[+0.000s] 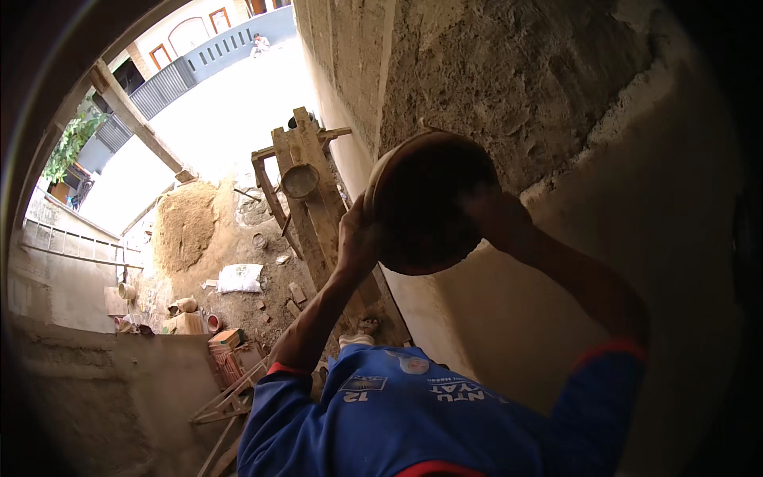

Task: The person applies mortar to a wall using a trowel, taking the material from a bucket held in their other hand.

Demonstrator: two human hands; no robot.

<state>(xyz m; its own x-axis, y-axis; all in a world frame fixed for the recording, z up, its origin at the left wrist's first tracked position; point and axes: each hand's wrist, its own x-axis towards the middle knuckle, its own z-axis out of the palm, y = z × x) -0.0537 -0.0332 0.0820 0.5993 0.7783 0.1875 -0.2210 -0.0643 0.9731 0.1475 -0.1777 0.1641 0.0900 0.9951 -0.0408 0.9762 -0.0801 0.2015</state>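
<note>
A round bucket [429, 207] is raised in front of the rough wall, its dark mouth facing me. My left hand [358, 242] grips its left side near the rim. Over the right part of the mouth is my right hand [502, 222], its fingers smeared by motion and lost in shadow. Whether those fingers hold the rim or reach inside cannot be made out. What the bucket contains is too dark to see. Behind it, the wall [509, 87] carries coarse, uneven mortar, with a smoother plastered part lower right.
Below me run narrow wooden scaffold planks [306, 151], bearing another round bucket [300, 182]. On the ground lie a sand heap [184, 222], a white sack [240, 278] and stacked red bricks [226, 358]. A ladder [75, 245] leans at left. Someone [260, 44] sits far off outside.
</note>
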